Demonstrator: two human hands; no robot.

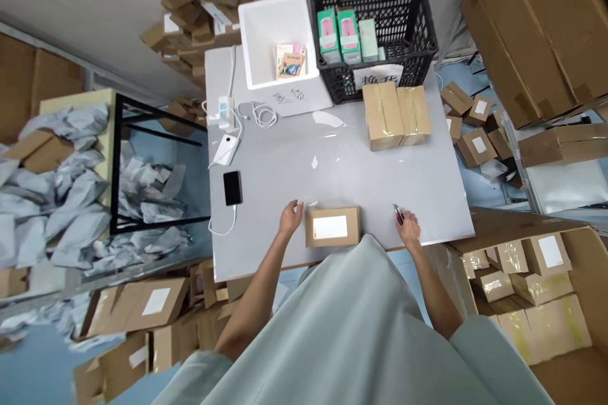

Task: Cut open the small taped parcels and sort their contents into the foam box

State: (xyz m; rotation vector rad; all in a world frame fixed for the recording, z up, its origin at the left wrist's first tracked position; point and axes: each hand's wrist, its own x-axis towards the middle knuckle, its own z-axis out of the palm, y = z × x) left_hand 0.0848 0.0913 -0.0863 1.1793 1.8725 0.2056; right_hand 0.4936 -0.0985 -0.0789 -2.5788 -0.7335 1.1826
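Observation:
A small cardboard box with a white label on top lies at the table's front edge, close against my body. My left hand is just left of this box, a small gap away, its fingers slightly bent and apart with nothing visible in them. To the right of the box, my right hand is closed around a red utility knife, whose silvery end points up and left over the table. Small paper scraps lie on the grey table beyond the box.
Two taped cardboard boxes stand before a black crate holding green-and-pink packs. Beside it is a white foam bin. A phone and cables lie at left. A large carton of boxes stands right; grey parcels fill the left.

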